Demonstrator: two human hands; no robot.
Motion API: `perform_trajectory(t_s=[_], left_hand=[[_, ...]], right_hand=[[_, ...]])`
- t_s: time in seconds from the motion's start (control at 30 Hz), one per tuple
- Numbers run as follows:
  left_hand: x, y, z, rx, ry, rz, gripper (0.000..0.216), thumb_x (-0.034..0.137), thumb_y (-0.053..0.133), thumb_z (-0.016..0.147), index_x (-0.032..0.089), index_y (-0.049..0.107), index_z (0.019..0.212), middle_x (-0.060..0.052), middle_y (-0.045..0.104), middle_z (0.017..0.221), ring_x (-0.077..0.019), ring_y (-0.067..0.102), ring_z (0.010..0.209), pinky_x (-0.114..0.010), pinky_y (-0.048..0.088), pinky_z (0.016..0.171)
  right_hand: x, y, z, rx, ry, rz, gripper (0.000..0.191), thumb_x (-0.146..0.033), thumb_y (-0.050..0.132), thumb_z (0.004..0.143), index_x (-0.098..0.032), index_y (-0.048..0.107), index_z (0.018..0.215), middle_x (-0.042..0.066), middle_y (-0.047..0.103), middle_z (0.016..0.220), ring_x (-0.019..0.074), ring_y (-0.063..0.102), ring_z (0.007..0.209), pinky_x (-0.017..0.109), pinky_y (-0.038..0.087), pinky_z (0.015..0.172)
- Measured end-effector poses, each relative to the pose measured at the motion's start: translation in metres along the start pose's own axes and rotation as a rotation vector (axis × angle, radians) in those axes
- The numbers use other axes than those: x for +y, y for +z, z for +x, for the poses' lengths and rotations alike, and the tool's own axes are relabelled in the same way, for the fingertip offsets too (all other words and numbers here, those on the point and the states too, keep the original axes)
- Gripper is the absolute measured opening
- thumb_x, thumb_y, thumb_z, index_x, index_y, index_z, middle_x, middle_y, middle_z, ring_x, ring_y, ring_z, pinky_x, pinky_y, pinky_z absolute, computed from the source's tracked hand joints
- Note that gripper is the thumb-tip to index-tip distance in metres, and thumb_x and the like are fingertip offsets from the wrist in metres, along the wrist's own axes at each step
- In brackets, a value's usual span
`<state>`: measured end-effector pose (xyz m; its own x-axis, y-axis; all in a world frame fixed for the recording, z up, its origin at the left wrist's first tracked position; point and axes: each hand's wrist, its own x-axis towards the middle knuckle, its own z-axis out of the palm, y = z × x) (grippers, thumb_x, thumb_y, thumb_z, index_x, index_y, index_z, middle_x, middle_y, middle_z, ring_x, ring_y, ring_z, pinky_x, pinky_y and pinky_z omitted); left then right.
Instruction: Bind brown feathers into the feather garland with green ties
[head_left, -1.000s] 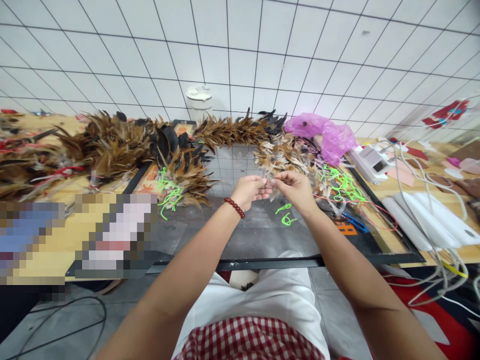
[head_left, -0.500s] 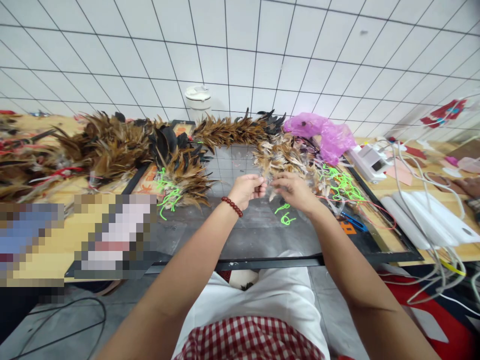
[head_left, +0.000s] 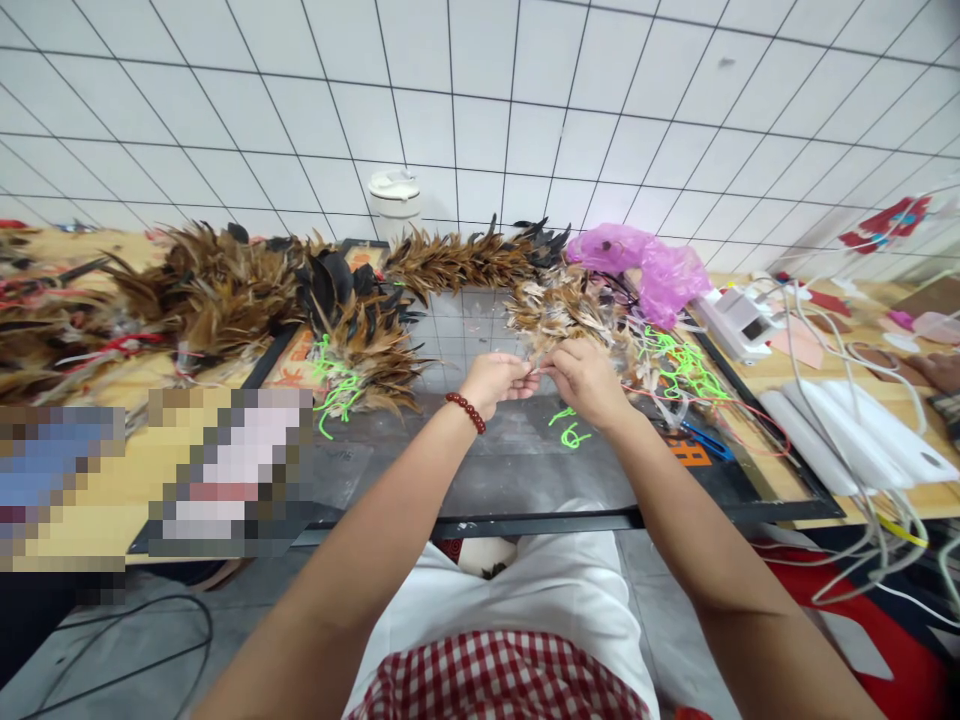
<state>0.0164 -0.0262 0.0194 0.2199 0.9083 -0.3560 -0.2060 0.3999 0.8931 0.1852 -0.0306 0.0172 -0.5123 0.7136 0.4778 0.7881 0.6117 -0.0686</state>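
Observation:
My left hand [head_left: 496,381] and my right hand [head_left: 583,378] meet over the dark cutting mat [head_left: 480,470], fingers pinched together on a small tuft of pale feathers [head_left: 538,362] held between them. A red bead bracelet [head_left: 465,412] circles my left wrist. Just beyond my hands lies a loose heap of brown and white feathers [head_left: 562,310]. Green cord pieces [head_left: 566,430] lie on the mat below my right hand.
Long brown and black feather strings [head_left: 247,290] cover the table's left and back. A pink plastic bag [head_left: 645,265], white cup [head_left: 395,200], green cords [head_left: 686,368], blue scissors [head_left: 705,440], a white device [head_left: 739,320] and cables [head_left: 847,400] sit right. Another person's hand [head_left: 937,370] shows far right.
My two hands parted slightly, then came back together on the feather tuft. Nothing else on the table has moved.

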Motion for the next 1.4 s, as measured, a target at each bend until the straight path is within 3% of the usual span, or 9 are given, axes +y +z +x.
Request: perform_trajectory(t_s=[0.27,0.43,0.57,0.67,0.87,1.1,1.23,1.33,1.4], left_hand=[[-0.002,0.0,-0.001,-0.119,-0.007,0.119,0.013,0.01,0.066,0.073,0.007,0.06,0.062,-0.005,0.06,0.054,-0.0073,0.054,0.044,-0.02,0.044,0.047],[-0.002,-0.001,0.003,-0.074,0.055,0.056,0.014,0.012,0.067,0.073,0.008,0.059,0.062,-0.002,0.057,0.052,-0.0048,0.05,0.042,-0.016,0.04,0.043],[-0.001,-0.003,0.003,-0.227,-0.029,-0.066,0.013,0.012,0.066,0.074,0.008,0.059,0.064,-0.002,0.058,0.055,-0.005,0.052,0.044,-0.015,0.041,0.043],[-0.001,-0.005,0.003,-0.333,-0.112,-0.097,0.008,0.009,0.063,0.075,0.008,0.061,0.068,-0.002,0.058,0.057,-0.005,0.053,0.045,-0.015,0.042,0.043],[0.0,-0.003,0.001,-0.384,-0.12,-0.124,0.014,0.018,0.059,0.082,0.006,0.065,0.082,-0.01,0.067,0.075,-0.0105,0.064,0.061,-0.019,0.051,0.055],[-0.002,-0.001,0.0,-0.318,-0.122,-0.038,0.01,0.016,0.065,0.077,0.006,0.066,0.076,-0.006,0.063,0.064,-0.0069,0.059,0.052,-0.016,0.045,0.048],[-0.004,-0.005,0.005,-0.282,-0.052,-0.137,0.01,0.018,0.068,0.073,0.008,0.065,0.074,-0.005,0.064,0.068,-0.0088,0.061,0.061,-0.018,0.048,0.057],[-0.007,-0.005,0.008,-0.247,0.013,-0.202,0.013,0.02,0.072,0.069,0.01,0.066,0.075,-0.003,0.063,0.067,-0.0074,0.059,0.061,-0.02,0.049,0.062],[-0.011,-0.002,0.008,-0.246,0.048,-0.207,0.018,0.023,0.075,0.066,0.009,0.067,0.076,-0.004,0.064,0.069,-0.0082,0.059,0.063,-0.023,0.049,0.066]], right_hand=[[0.008,0.003,-0.002,0.058,-0.103,0.113,0.016,-0.023,0.049,0.089,-0.02,0.064,0.087,0.005,0.066,0.085,0.0184,0.054,0.082,0.033,0.036,0.079],[0.008,0.007,0.001,0.159,0.366,0.51,0.024,-0.029,0.057,0.081,-0.017,0.06,0.102,0.003,0.061,0.079,0.016,0.052,0.072,0.031,0.04,0.069],[0.003,0.006,0.004,-0.156,0.549,1.179,0.032,-0.043,0.066,0.072,-0.016,0.061,0.09,0.0,0.058,0.072,0.0105,0.05,0.063,0.024,0.039,0.058],[0.0,0.007,0.004,-0.17,0.591,1.377,0.032,-0.045,0.073,0.065,-0.016,0.063,0.076,-0.001,0.06,0.069,0.0092,0.051,0.062,0.023,0.04,0.059],[0.003,0.008,0.005,0.003,0.667,1.319,0.029,-0.043,0.077,0.06,-0.016,0.066,0.064,0.001,0.062,0.063,0.0103,0.052,0.057,0.025,0.041,0.057],[-0.001,0.008,0.007,0.006,0.601,1.281,0.029,-0.042,0.075,0.062,-0.016,0.064,0.063,0.0,0.058,0.061,0.0099,0.049,0.058,0.025,0.039,0.056],[0.0,0.008,0.006,0.138,0.531,1.078,0.039,-0.043,0.074,0.064,-0.018,0.063,0.092,-0.001,0.054,0.074,0.0098,0.046,0.06,0.026,0.04,0.058],[-0.003,0.004,0.005,0.204,0.339,0.722,0.065,-0.039,0.075,0.062,-0.022,0.053,0.12,0.003,0.053,0.092,0.0134,0.047,0.069,0.03,0.044,0.064],[-0.007,0.002,0.004,0.205,0.212,0.52,0.065,-0.034,0.07,0.069,-0.023,0.046,0.128,0.007,0.053,0.099,0.0177,0.05,0.078,0.035,0.046,0.072]])
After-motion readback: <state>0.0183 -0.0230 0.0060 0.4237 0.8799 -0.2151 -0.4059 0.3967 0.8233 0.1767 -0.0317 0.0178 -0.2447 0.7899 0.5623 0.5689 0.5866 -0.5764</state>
